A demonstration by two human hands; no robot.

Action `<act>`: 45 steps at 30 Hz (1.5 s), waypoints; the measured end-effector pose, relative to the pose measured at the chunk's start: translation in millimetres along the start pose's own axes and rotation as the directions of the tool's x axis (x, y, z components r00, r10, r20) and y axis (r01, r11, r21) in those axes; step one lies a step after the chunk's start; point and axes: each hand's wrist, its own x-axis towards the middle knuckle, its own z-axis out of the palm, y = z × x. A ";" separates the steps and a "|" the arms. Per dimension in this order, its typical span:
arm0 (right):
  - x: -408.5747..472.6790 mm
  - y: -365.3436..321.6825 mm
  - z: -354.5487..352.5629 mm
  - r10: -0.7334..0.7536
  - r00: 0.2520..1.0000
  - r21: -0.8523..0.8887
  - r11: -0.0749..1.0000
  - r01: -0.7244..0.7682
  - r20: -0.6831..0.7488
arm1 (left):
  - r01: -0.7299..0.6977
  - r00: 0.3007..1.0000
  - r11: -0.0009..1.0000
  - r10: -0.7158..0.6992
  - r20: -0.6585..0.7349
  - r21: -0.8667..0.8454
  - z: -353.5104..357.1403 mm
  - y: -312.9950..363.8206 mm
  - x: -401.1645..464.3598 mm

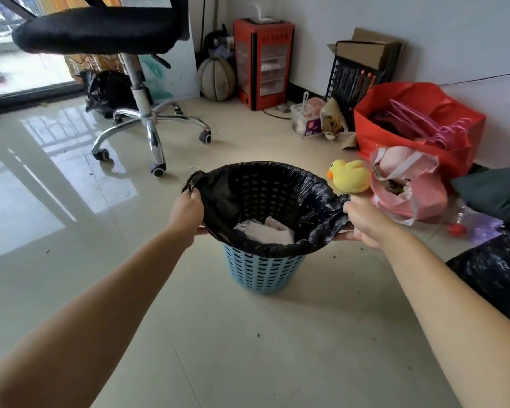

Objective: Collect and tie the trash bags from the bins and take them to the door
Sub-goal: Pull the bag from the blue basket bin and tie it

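At bin rim, hands [272, 217] gripping bag [315, 207].

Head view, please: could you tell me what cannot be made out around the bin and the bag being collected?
- Lower contents of the black trash bag: only white paper on top shows; the bag's folds hide the rest.
- Fingertips of the left hand and right hand: wrapped in gathered plastic.
- Blue bin rim: covered by the bag.
- Second black bag: cut off by the right edge.

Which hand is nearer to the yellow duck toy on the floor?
The right hand, gripping the black trash bag's gathered edge just below and beside the yellow duck toy. The left hand grips the bag's opposite edge, across the blue bin.
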 end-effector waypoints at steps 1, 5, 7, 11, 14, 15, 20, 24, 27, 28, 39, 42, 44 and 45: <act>-0.1 -0.8 -0.5 0.045 0.998 0.075 0.996 -0.047 0.032 | 0.036 0.999 0.999 -0.036 0.015 -0.013 2.3 3.3 -3.0; -7.2 -7.9 6.8 0.059 0.991 0.009 0.998 -0.060 0.121 | 0.088 0.993 0.995 -0.091 0.077 0.038 11.3 20.1 -17.4; -11.9 -14.7 13.7 0.000 0.979 -0.167 0.985 0.034 0.204 | 0.095 0.984 0.995 -0.095 0.151 0.006 15.9 28.8 -26.6; -24.4 -26.6 28.4 -0.049 0.907 -0.282 0.942 0.181 0.419 | 0.135 0.939 0.983 -0.089 0.331 -0.120 32.8 39.9 -45.6; -31.1 -27.4 55.6 -0.065 0.861 -0.389 0.873 0.293 0.504 | 0.293 0.895 0.902 -0.143 0.424 -0.316 54.7 37.7 -58.9; -30.9 -22.9 66.4 -0.091 0.866 -0.437 0.834 0.336 0.491 | 0.327 0.886 0.879 -0.158 0.436 -0.347 60.6 34.9 -59.5; -18.0 -1.9 83.1 -0.359 0.876 -0.540 0.690 0.481 0.322 | 0.322 0.896 0.904 -0.195 0.400 -0.281 52.5 30.0 -38.8; -17.4 -3.4 66.8 -0.251 0.867 -0.523 0.713 0.467 0.431 | 0.302 0.945 0.921 -0.256 0.202 -0.247 28.0 16.8 -2.2; -22.1 -5.1 57.1 -0.094 0.811 -0.410 0.826 0.388 0.578 | 0.365 0.922 0.836 -0.265 0.281 -0.410 26.0 8.1 9.3; -23.4 -5.1 53.5 -0.053 0.788 -0.404 0.836 0.371 0.613 | 0.371 0.917 0.801 -0.237 0.320 -0.470 28.1 8.2 9.2; 7.5 -8.1 13.7 -0.253 0.945 -0.666 0.671 0.326 0.208 | -0.146 0.977 0.972 0.113 0.179 0.183 63.0 16.7 -4.0; 7.7 -2.5 40.3 -0.398 0.903 -0.572 0.708 0.414 0.161 | -0.481 0.874 0.519 0.343 0.344 0.706 73.1 15.2 -24.6; 3.2 -1.1 59.5 -0.370 0.875 -0.522 0.703 0.483 0.312 | -0.557 0.830 0.369 0.291 0.477 0.744 81.1 11.1 -38.9; 2.3 0.2 67.1 -0.336 0.857 -0.527 0.681 0.508 0.392 | -0.590 0.807 0.322 0.248 0.536 0.740 83.2 9.0 -41.8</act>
